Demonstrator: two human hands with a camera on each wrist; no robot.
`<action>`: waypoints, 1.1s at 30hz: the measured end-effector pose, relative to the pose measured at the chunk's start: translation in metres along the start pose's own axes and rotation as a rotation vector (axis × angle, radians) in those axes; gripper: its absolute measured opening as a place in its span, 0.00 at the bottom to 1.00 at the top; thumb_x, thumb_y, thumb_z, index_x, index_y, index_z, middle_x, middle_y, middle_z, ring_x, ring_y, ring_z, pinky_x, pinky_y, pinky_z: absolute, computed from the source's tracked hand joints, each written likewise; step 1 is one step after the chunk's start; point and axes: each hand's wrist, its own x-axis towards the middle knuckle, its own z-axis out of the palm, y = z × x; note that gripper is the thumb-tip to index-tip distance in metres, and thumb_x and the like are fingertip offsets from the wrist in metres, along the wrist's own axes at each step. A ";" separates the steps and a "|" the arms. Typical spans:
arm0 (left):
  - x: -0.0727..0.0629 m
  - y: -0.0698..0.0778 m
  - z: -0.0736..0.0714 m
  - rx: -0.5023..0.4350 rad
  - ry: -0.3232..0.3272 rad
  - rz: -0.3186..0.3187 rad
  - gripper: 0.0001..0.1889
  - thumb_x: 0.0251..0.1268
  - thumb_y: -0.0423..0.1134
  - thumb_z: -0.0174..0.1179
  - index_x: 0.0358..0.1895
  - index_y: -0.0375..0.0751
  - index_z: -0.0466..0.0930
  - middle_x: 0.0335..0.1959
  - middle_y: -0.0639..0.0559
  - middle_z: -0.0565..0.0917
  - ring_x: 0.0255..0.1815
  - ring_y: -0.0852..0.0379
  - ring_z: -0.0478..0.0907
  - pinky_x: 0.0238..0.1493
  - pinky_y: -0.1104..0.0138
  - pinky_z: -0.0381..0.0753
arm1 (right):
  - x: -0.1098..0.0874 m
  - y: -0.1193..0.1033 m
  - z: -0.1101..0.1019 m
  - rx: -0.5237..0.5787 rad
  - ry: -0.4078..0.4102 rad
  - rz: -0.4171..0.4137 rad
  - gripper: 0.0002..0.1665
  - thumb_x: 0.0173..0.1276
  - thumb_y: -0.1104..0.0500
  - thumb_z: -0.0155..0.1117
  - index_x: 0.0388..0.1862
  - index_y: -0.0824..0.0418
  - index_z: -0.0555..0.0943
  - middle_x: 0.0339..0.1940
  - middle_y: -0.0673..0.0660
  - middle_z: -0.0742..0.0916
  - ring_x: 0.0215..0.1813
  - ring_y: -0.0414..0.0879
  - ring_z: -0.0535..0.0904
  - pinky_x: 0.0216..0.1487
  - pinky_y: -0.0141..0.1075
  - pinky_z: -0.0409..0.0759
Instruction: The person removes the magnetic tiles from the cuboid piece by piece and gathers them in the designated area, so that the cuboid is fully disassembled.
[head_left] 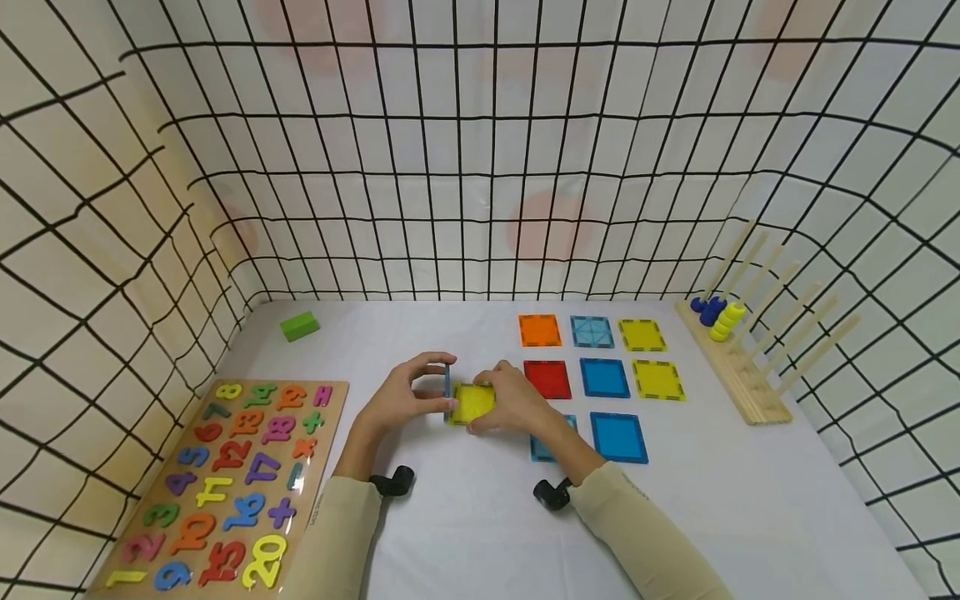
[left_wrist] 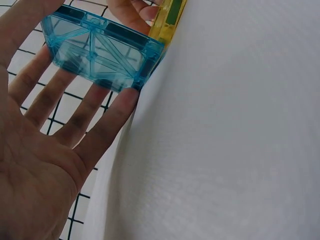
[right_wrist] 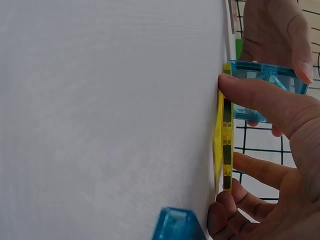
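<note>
My left hand (head_left: 397,396) holds a light blue clear magnetic tile (left_wrist: 92,50) on edge, thumb on one side edge and fingers at the opposite one. Flat on the white cloth beside it lies a yellow magnetic tile (head_left: 474,403), gripped by my right hand (head_left: 517,402) with the thumb at its near edge and fingers at the far edge. The upright blue tile meets the yellow tile's left edge, as the right wrist view also shows. Part of another light blue tile (head_left: 542,448) is hidden under my right forearm.
Right of my hands lie flat tiles: orange (head_left: 539,330), red (head_left: 547,379), several blue (head_left: 604,377) and yellow (head_left: 658,379). A wooden peg stand (head_left: 772,408) with beads stands far right. At left are a number board (head_left: 337,393) and green block (head_left: 300,326). Black mesh surrounds the table.
</note>
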 end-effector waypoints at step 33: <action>-0.002 0.003 -0.003 -0.030 -0.020 -0.007 0.38 0.60 0.43 0.76 0.73 0.48 0.70 0.74 0.46 0.73 0.74 0.45 0.71 0.70 0.43 0.75 | -0.076 0.063 -0.073 0.107 0.155 0.012 0.46 0.50 0.40 0.84 0.68 0.47 0.79 0.64 0.53 0.79 0.59 0.55 0.74 0.53 0.51 0.82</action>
